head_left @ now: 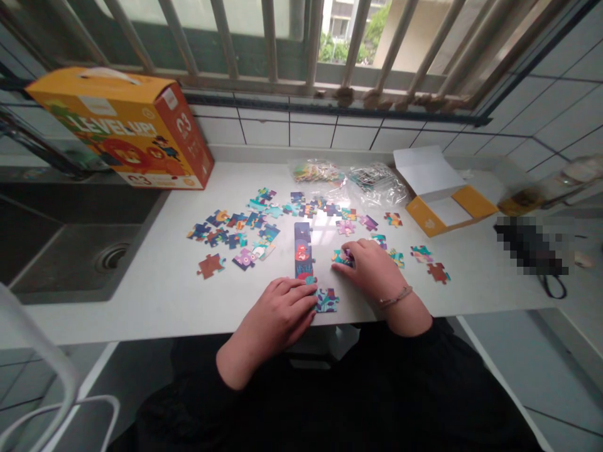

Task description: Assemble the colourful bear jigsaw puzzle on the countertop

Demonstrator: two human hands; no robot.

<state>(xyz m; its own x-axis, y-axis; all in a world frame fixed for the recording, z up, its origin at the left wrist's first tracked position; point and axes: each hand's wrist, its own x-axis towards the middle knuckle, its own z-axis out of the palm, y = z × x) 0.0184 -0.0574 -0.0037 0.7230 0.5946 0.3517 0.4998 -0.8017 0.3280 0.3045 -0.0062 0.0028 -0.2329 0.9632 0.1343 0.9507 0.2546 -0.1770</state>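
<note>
A joined strip of jigsaw puzzle pieces (303, 248), dark blue with red figures, runs away from the counter's front edge. My left hand (285, 307) lies over its near end, fingers stretched out and hiding part of it. By those fingertips is a teal and purple corner section (326, 301). With thumb and fingers, my right hand (370, 267) pinches a teal and multicoloured puzzle piece (340, 257) at the counter surface, partly covering it. Loose puzzle pieces (217, 236) spread in an arc beyond both hands. A brown piece (210, 266) sits at the left, another brown piece (438, 272) at the right.
An orange puzzle box (136, 135) stands at the back left beside a dark sink (85, 251). Clear plastic bags (377, 182) of pieces lie near the wall. An opened yellow and white box (447, 207) and a blurred dark object (532, 248) are at the right.
</note>
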